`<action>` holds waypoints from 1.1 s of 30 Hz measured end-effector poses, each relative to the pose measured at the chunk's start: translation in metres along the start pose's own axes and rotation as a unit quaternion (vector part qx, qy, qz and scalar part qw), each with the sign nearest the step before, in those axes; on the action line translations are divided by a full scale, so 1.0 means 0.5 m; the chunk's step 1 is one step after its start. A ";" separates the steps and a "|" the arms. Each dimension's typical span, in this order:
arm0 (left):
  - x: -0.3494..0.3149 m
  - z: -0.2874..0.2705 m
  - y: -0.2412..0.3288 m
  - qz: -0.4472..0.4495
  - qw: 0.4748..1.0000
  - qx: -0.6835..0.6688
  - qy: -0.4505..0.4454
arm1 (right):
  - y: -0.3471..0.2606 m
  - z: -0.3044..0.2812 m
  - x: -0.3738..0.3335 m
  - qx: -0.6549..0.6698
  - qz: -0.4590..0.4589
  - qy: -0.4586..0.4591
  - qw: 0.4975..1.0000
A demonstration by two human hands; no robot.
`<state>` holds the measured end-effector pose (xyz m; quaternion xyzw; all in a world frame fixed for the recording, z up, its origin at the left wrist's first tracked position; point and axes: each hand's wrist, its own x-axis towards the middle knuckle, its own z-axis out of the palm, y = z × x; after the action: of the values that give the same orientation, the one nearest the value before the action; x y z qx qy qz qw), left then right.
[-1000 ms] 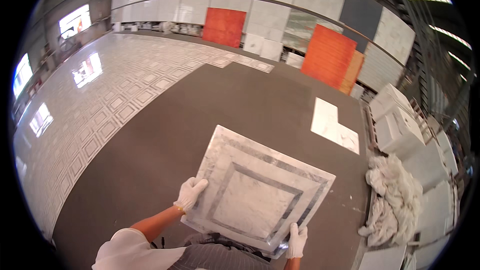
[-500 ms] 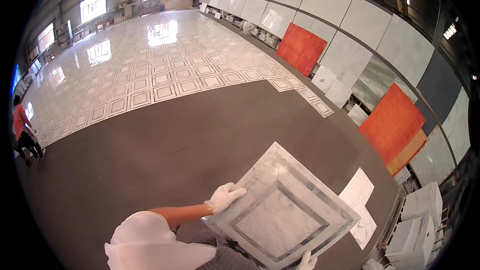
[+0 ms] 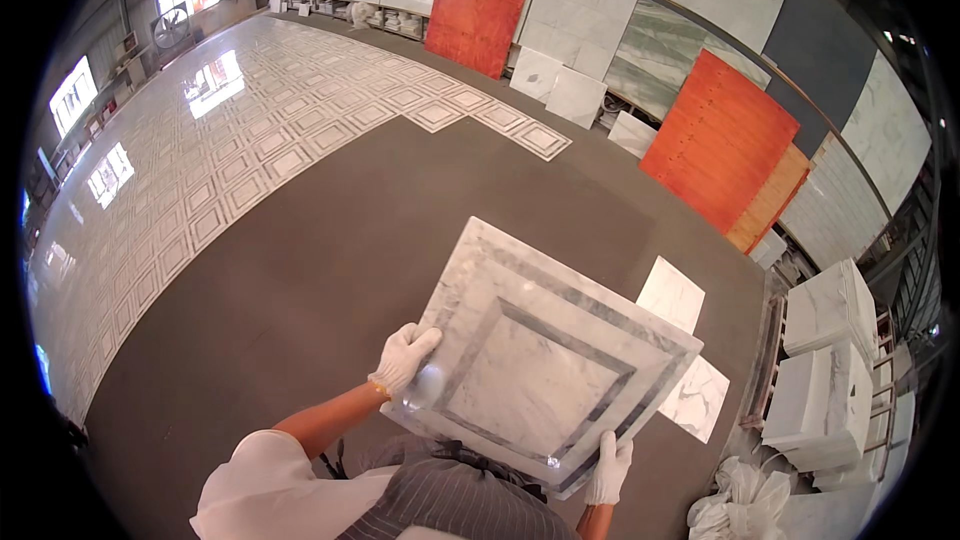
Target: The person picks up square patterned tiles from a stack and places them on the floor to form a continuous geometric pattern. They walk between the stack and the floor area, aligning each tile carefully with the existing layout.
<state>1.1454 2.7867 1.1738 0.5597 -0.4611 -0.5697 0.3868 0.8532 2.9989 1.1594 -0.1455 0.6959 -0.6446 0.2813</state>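
Note:
A square marble tile (image 3: 530,370), white-grey with a darker grey inlaid square border, is held in front of my body, tilted up. My left hand (image 3: 404,355), in a white knit glove, grips its left edge, thumb on the face. Around the lower right edge is my gloved right hand (image 3: 608,468), thumb also on the face. The fingers of both hands are partly hidden behind the tile. Past its right edge, two white veined slabs (image 3: 670,292) lie on the dark floor, partly covered by the tile.
Square-patterned tiles (image 3: 290,155) cover the floor at the far left, bordering bare dark grey floor (image 3: 330,230). Orange-red boards (image 3: 715,140) lean along the slab-lined wall at right. Stacked white blocks (image 3: 820,400) stand on a rack at right, with crumpled plastic (image 3: 738,500) nearby.
My view has turned to the right, and the person at the far left has left it. The tile is more upright in the picture, and my right hand now shows more fully on its edge.

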 end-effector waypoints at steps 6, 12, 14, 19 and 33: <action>0.242 0.232 0.074 -0.026 0.995 -0.059 0.070 | -0.154 0.093 0.442 -0.088 0.045 -0.078 0.992; 0.499 0.429 0.135 -0.036 0.988 -0.103 0.112 | -0.187 0.198 0.827 -0.090 -0.001 -0.116 0.989; 0.613 0.504 0.170 -0.029 0.988 -0.098 0.114 | -0.178 0.226 0.973 -0.117 0.006 -0.120 0.986; 0.944 0.726 0.306 -0.023 0.995 -0.056 0.081 | -0.252 0.331 1.293 -0.041 -0.004 -0.077 0.996; 1.590 1.278 0.464 -0.041 0.989 -0.064 0.125 | -0.395 0.503 2.203 -0.068 -0.015 -0.120 0.990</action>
<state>0.4333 2.0213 1.1396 0.6192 -0.3487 -0.5387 0.4525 0.0869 2.1460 1.1252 -0.2511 0.6967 -0.5779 0.3427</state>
